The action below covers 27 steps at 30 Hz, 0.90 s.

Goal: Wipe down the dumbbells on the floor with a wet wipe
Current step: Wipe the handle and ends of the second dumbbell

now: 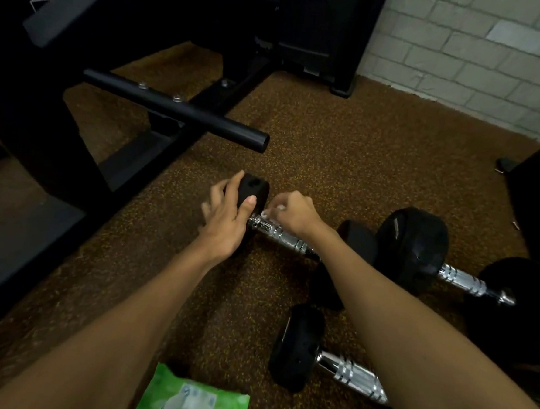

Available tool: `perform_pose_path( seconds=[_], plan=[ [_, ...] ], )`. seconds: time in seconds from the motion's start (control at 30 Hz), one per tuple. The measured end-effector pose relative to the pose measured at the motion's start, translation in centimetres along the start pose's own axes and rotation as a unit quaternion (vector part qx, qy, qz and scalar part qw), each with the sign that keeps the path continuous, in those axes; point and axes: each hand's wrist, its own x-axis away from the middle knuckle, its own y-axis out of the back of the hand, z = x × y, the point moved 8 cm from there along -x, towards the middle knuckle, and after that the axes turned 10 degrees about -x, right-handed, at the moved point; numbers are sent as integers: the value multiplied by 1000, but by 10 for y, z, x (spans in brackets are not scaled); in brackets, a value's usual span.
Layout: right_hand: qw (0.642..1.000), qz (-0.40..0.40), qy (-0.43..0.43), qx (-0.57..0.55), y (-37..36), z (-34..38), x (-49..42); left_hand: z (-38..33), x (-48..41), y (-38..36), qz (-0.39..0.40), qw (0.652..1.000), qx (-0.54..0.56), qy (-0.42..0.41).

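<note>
Three dumbbells with black heads and chrome handles lie on the brown speckled floor. My left hand [227, 214] grips the far head of the nearest-centre dumbbell [279, 235]. Against the far end of its chrome handle my right hand [293, 213] presses a white wet wipe [276, 209], mostly hidden under the fingers. A second dumbbell [418, 245] lies to the right. A third dumbbell [301, 348] lies close to me, partly under my right forearm.
A green pack of wet wipes [193, 399] lies on the floor at the bottom edge. A black bench frame with a protruding bar [179, 110] stands to the left. Black equipment [323, 37] sits at the back, a white brick wall [480, 49] behind.
</note>
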Motion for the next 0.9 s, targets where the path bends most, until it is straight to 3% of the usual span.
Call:
perform_pose_path(
  seconds=[0.2,0.43,0.67,0.9],
  plan=[
    [994,53,74,60,2,7,6,2,1,-1,8,1000,18,-10],
    [994,70,40,68,-7,8,-8,0,-3,-1,9,1000,16,-5],
    [976,96,155,120,5,16,17,1,1,0,7,1000,20,-11],
    [981,78,139,114,-2,18,4,0,0,0,2,1000,18,-10]
  ],
)
